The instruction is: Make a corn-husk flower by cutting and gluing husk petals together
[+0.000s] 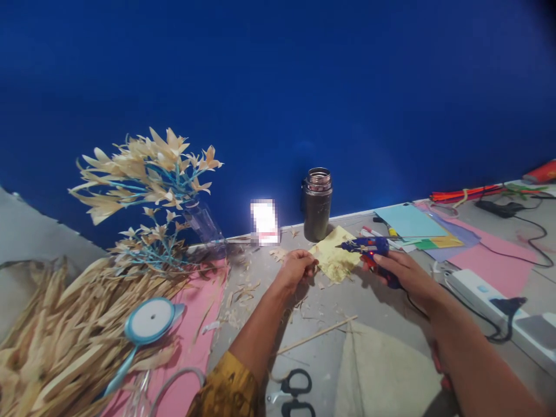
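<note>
My right hand (406, 275) is wrapped round the handle of a blue glue gun (367, 246), its nozzle pointing left and a small red light showing on its side. Below the nozzle lies a crumpled pale yellow paper (336, 255). At the paper's left edge my left hand (299, 267) is closed in a pinch, and whatever is between its fingertips is too small or hidden to name. Scraps of dry husk (243, 298) lie around the left forearm. A thin stick (319, 335) rests on the table in front of both hands.
A dark open flask (318, 205) stands behind the paper. On the left are husk flowers (147, 174) in a clear bottle, dried husks (47, 324) and a blue-and-white ribbon roll (150, 321). Scissors (296, 391) lie in front; a power strip (486, 298) and coloured sheets (410, 223) lie right.
</note>
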The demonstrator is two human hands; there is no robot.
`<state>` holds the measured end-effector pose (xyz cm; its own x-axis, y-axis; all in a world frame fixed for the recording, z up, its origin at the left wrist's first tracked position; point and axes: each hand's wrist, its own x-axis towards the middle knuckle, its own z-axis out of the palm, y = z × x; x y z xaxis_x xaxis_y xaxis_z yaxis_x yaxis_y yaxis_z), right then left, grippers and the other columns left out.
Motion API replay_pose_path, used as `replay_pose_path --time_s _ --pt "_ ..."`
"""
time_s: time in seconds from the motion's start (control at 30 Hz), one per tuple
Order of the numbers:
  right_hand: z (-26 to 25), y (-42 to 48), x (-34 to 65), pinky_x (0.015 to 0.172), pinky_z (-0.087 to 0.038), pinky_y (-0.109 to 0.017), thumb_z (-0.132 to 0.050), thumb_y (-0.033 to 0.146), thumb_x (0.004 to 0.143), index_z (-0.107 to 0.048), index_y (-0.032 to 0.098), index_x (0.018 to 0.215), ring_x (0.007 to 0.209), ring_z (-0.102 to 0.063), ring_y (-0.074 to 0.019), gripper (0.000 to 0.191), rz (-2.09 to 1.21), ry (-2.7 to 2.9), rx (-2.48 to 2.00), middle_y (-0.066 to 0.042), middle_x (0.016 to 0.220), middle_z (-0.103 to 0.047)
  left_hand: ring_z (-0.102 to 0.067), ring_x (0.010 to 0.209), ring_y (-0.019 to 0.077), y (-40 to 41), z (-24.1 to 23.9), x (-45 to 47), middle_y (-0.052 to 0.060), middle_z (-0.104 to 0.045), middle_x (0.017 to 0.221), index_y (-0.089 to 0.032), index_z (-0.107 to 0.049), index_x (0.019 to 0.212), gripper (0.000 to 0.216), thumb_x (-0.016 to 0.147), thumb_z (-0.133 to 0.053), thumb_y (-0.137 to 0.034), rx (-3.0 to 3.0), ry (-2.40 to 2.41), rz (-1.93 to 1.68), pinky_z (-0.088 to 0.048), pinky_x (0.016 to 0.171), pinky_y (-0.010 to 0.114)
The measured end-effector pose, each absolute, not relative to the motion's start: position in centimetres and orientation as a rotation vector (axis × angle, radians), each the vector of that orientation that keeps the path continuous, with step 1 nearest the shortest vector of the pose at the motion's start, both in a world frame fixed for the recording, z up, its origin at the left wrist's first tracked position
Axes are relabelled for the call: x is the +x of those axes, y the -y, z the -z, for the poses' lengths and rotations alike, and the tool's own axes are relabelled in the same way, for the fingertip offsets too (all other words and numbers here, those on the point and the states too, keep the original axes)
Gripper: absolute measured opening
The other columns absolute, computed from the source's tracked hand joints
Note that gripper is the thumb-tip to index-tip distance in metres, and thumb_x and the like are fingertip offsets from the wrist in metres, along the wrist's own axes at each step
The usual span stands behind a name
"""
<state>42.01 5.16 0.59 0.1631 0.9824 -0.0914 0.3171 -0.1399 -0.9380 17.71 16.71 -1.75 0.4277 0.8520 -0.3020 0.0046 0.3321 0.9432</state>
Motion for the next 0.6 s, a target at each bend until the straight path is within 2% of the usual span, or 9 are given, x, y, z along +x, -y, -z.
replay_pose_path --time_s 0.1,0.2,0.37,0.6 --pt "-0.6 -4.9 41.1 0.050 -0.034 -0.027 -0.055 0.068 0.089 -0.073 0.015 0.090 0.053 -0.048 -0.0129 0.056 -1.051 1.244 -1.497 -0.007 0.078 -0.070 -0.034 0.037 0.0039 -16.4 1.3 17.6 -0.001 -0.054 0.049 -0.016 -0.059 0.062 0.021 0.074 -0.073 -0.026 1.094 -0.962 -0.724 -0.017 0.039 0.019" --pt "-0.7 -4.8 40.0 0.050 -0.036 -0.027 -0.055 0.076 0.085 -0.072 0.016 0.086 0.053 -0.049 -0.0128 0.062 -1.057 1.265 -1.475 -0.007 0.079 -0.070 -0.033 0.038 0.0040 -16.1 0.9 17.5 -0.001 -0.054 0.050 -0.015 -0.061 0.062 0.019 0.072 -0.073 -0.026 1.090 -0.945 -0.737 -0.018 0.039 0.020" --pt "-1.1 -4.8 39.1 0.050 -0.036 -0.026 -0.051 0.079 0.084 -0.070 0.015 0.085 0.054 -0.051 -0.0134 0.067 -1.075 1.363 -1.478 -0.006 0.077 -0.067 -0.032 0.040 0.0041 -15.9 0.6 17.5 -0.002 -0.051 0.049 -0.015 -0.061 0.061 0.022 0.070 -0.076 -0.029 1.084 -0.934 -0.725 -0.017 0.040 0.020" --pt "-1.4 -5.0 38.9 0.049 -0.034 -0.027 -0.046 0.081 0.084 -0.068 0.016 0.086 0.053 -0.050 -0.0144 0.069 -1.041 1.436 -1.543 -0.006 0.073 -0.066 -0.032 0.041 0.0030 -15.7 0.2 17.4 0.001 -0.058 0.058 -0.014 -0.061 0.063 0.020 0.067 -0.075 -0.028 1.051 -0.888 -0.703 -0.015 0.039 0.021"
